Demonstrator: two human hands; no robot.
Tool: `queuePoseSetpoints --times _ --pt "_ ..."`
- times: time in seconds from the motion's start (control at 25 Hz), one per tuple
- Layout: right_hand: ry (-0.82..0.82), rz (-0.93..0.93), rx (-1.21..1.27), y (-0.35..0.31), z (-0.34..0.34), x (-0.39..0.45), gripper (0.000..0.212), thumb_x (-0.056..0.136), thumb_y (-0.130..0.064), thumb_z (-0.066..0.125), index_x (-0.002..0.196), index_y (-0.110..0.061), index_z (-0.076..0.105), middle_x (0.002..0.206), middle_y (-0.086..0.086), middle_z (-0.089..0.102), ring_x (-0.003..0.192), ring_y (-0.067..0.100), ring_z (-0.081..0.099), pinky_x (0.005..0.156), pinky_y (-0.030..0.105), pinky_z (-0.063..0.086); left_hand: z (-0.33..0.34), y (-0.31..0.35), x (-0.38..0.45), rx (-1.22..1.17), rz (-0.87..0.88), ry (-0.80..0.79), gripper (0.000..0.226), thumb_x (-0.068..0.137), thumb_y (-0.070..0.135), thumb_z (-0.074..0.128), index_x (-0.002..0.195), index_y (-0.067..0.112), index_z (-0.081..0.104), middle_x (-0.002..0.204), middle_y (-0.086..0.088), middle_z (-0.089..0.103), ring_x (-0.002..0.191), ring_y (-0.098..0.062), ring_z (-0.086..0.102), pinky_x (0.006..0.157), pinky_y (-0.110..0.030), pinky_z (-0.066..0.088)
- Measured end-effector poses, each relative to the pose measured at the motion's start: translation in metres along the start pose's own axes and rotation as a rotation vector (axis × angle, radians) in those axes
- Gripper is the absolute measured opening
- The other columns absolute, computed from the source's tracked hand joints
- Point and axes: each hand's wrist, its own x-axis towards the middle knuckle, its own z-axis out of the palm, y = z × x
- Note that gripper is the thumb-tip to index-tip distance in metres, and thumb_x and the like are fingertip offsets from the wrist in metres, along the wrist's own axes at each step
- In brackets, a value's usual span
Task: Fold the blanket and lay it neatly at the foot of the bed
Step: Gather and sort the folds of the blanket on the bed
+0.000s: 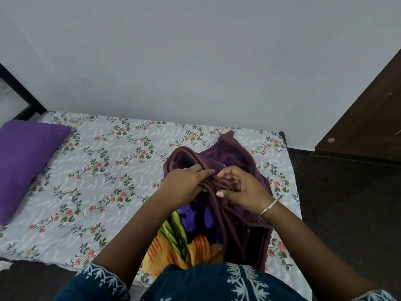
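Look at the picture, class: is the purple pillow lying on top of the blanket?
No. The purple pillow lies at the far left end of the bed, well apart from the blanket both hands are gathering.

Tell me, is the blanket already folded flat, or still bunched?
Still bunched. The blanket lies in loose ridges, its edges gathered by the left hand and right hand.
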Motion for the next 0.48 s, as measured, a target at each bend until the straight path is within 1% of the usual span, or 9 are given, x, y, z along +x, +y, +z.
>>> queuePoseSetpoints --times 0.04,0.08,0.12,0.16,0.24,0.28,0.36,0.4,0.48 --pt "0.023 0.008 0.056 -0.003 0.0 0.0 0.026 0.083 -0.01 0.071 0.107 -0.016 0.062 0.101 -0.005 0.066 0.091 0.004 0.061 0.081 0.016 0.046 0.002 -0.001 -0.002 0.006 0.022 0.067 0.057 0.09 0.03 0.049 0.145 0.033 0.034 0.113 0.001 0.057 0.08 -0.023 0.062 0.06 -0.034 0.05" --pt "0.049 0.035 0.153 -0.006 -0.001 0.0 0.021 0.088 -0.01 0.064 0.109 -0.014 0.063 0.099 -0.003 0.066 0.082 0.007 0.06 0.075 0.017 0.046 0.004 -0.001 -0.004 0.006 0.033 0.142 0.055 0.089 0.031 0.044 0.143 0.033 0.037 0.112 0.002 0.059 0.072 -0.022 0.062 0.058 -0.033 0.05" --pt "0.073 0.071 0.251 -0.005 0.0 0.0 0.019 0.092 -0.009 0.058 0.11 -0.012 0.063 0.095 -0.002 0.066 0.074 0.01 0.055 0.069 0.02 0.044 0.006 0.0 -0.006 -0.012 0.035 0.209 0.051 0.089 0.032 0.04 0.14 0.033 0.043 0.114 0.002 0.059 0.067 -0.019 0.061 0.057 -0.032 0.051" --pt "0.092 0.105 0.336 -0.004 0.0 -0.001 0.02 0.094 -0.008 0.053 0.112 -0.012 0.063 0.087 -0.004 0.065 0.07 0.01 0.052 0.067 0.024 0.043 0.01 0.002 -0.008 -0.044 0.031 0.261 0.048 0.089 0.033 0.039 0.135 0.032 0.051 0.118 0.003 0.059 0.064 -0.017 0.061 0.06 -0.032 0.052" --pt "0.129 0.141 0.404 -0.001 0.003 -0.001 0.023 0.095 -0.006 0.051 0.115 -0.011 0.061 0.072 -0.013 0.065 0.067 0.003 0.056 0.067 0.022 0.047 0.015 0.008 -0.012 -0.133 0.003 0.319 0.04 0.09 0.032 0.041 0.124 0.029 0.062 0.127 0.004 0.057 0.066 -0.014 0.063 0.067 -0.032 0.051" --pt "0.145 0.147 0.407 0.002 0.004 -0.001 0.023 0.095 -0.006 0.051 0.115 -0.01 0.061 0.07 -0.014 0.066 0.068 0.001 0.058 0.066 0.019 0.048 0.017 0.012 -0.014 -0.169 -0.018 0.342 0.037 0.089 0.031 0.043 0.118 0.027 0.066 0.127 0.005 0.058 0.07 -0.014 0.064 0.068 -0.031 0.05" --pt "0.182 0.142 0.362 -0.001 0.006 0.001 0.023 0.094 -0.004 0.052 0.114 -0.009 0.063 0.073 -0.012 0.069 0.07 -0.002 0.062 0.066 0.014 0.048 0.019 0.014 -0.015 -0.201 -0.06 0.373 0.033 0.088 0.03 0.045 0.109 0.024 0.069 0.124 0.007 0.06 0.077 -0.015 0.067 0.068 -0.03 0.051" --pt "0.219 0.122 0.294 -0.003 0.007 0.002 0.022 0.094 -0.003 0.053 0.111 -0.01 0.065 0.079 -0.011 0.071 0.073 -0.002 0.064 0.069 0.014 0.048 0.019 0.014 -0.016 -0.213 -0.08 0.378 0.032 0.087 0.029 0.045 0.108 0.024 0.069 0.123 0.008 0.06 0.079 -0.015 0.067 0.067 -0.031 0.052" --pt "0.311 0.042 0.001 0.0 0.005 0.003 0.023 0.093 -0.006 0.055 0.107 -0.018 0.068 0.093 -0.009 0.073 0.087 -0.001 0.067 0.078 0.015 0.048 0.016 0.012 -0.013 -0.244 -0.111 0.375 0.033 0.086 0.028 0.045 0.109 0.024 0.068 0.125 0.01 0.06 0.081 -0.015 0.067 0.068 -0.033 0.053"
